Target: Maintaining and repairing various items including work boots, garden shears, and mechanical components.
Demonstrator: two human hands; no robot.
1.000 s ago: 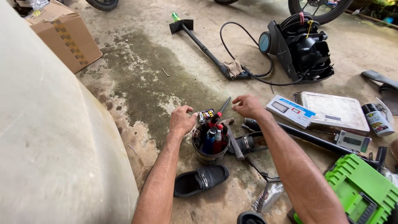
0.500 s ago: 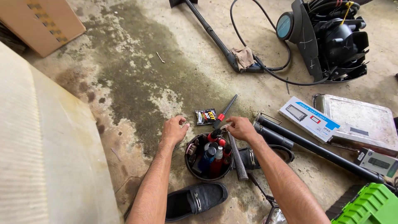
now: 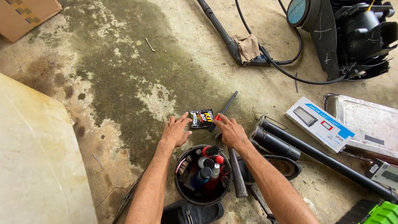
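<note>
My left hand (image 3: 176,132) lies flat on the concrete floor with its fingers spread, the fingertips beside a small black foil packet (image 3: 201,118). My right hand (image 3: 231,132) reaches forward just right of the packet. Its fingertips rest on the red part of a slim black tool (image 3: 224,108) that lies on the floor. Neither hand grips anything. Just below both wrists stands a round black bucket (image 3: 199,202) filled with bottles, red-capped cans and small tools.
Long black tubes (image 3: 290,145) lie to the right, by a boxed light (image 3: 319,124) and a metal tray (image 3: 365,120). A pressure washer (image 3: 352,33) and its wand with a rag (image 3: 248,47) lie beyond. A slipper (image 3: 195,212), a green case (image 3: 381,213) and a beige panel (image 3: 33,166) are close by.
Both hands have left the bucket's rim and moved forward onto the floor by the packet and the black tool. The view has come closer and lower.
</note>
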